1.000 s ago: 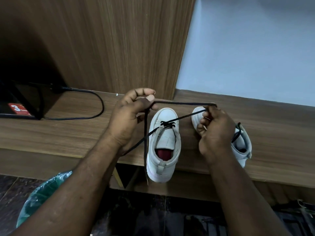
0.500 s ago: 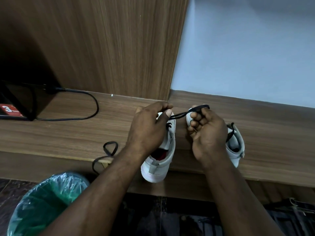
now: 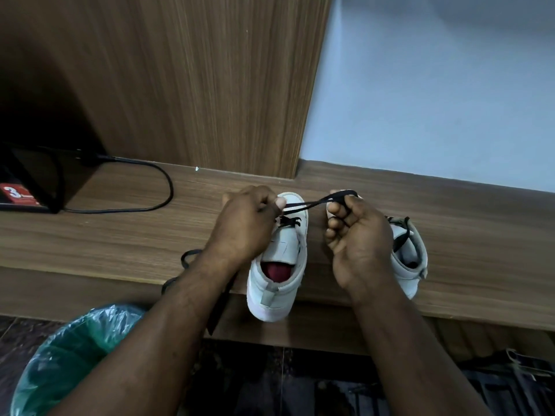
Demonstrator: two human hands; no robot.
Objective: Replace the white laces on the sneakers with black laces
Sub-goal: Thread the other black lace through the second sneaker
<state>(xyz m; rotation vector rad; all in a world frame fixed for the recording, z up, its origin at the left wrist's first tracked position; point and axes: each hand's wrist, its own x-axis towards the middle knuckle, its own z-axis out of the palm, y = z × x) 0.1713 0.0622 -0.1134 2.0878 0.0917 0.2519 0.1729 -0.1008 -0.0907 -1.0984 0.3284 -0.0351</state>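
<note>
The left hand is pinching the black lace at the sneaker's lower eyelets, the right hand is gripping its looped end; the sneaker is sitting on the desk edge. Early lacing, likely; next needs an end threaded upward.

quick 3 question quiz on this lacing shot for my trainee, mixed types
1. True or false: the flat black lace runs between the left hand and the right hand.
2. The inside of the white high-top sneaker nearer the left hand is: A red, B blue, C yellow.
3. Fill in: the green plastic-lined bin sits at the lower ___ of the view.
Key: 1 true; 2 A; 3 left.
</note>
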